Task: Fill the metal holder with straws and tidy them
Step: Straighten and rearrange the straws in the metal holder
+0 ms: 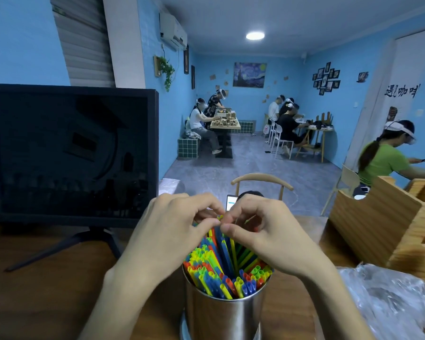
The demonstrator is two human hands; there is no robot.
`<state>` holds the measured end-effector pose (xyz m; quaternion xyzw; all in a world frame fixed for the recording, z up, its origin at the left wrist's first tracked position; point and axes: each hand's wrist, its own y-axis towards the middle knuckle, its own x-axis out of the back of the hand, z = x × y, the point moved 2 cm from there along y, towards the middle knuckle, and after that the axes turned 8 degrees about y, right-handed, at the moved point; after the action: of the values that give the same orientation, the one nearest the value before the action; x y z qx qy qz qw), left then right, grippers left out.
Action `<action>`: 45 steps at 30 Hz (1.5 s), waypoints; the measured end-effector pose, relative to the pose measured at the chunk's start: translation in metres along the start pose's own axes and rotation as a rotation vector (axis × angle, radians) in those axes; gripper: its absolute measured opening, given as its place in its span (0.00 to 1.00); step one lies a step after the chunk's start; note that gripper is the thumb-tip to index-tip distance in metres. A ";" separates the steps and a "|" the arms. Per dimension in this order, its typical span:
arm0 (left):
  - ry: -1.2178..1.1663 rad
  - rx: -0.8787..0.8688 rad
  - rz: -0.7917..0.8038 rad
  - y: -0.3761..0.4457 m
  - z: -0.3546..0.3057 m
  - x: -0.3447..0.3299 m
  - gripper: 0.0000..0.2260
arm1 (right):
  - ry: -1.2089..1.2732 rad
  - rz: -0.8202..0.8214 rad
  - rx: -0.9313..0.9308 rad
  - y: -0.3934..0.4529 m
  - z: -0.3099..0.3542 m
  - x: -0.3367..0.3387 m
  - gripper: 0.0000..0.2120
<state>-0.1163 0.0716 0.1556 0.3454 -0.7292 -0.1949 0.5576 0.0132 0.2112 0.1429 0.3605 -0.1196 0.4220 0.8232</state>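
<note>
A shiny metal holder (225, 317) stands on the wooden table at the bottom centre, packed with colourful straws (221, 273) in red, yellow, green and blue. Several straws stick up higher than the rest in the middle. My left hand (167, 231) and my right hand (263, 231) meet above the holder, fingers curled, pinching the tops of those taller straws between thumbs and fingertips. The straw tips are partly hidden behind my fingers.
A dark monitor (71, 153) on a stand fills the left of the table. A wooden box (388, 224) sits at the right, with crumpled clear plastic wrap (390, 298) in front of it. A chair (261, 180) and a phone (231, 202) lie beyond. People work at far tables.
</note>
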 end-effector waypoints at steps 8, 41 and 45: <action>-0.039 0.006 0.000 0.000 0.002 0.001 0.10 | 0.014 0.065 0.072 -0.002 0.008 0.002 0.11; -0.336 0.207 0.100 0.002 0.011 0.000 0.09 | -0.163 0.265 0.050 -0.009 0.028 -0.011 0.13; -0.337 0.211 0.099 0.002 0.012 0.001 0.08 | -0.180 0.253 0.077 -0.009 0.028 -0.013 0.11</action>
<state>-0.1279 0.0712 0.1537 0.3282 -0.8446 -0.1450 0.3973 0.0148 0.1802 0.1522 0.4101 -0.2210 0.4925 0.7351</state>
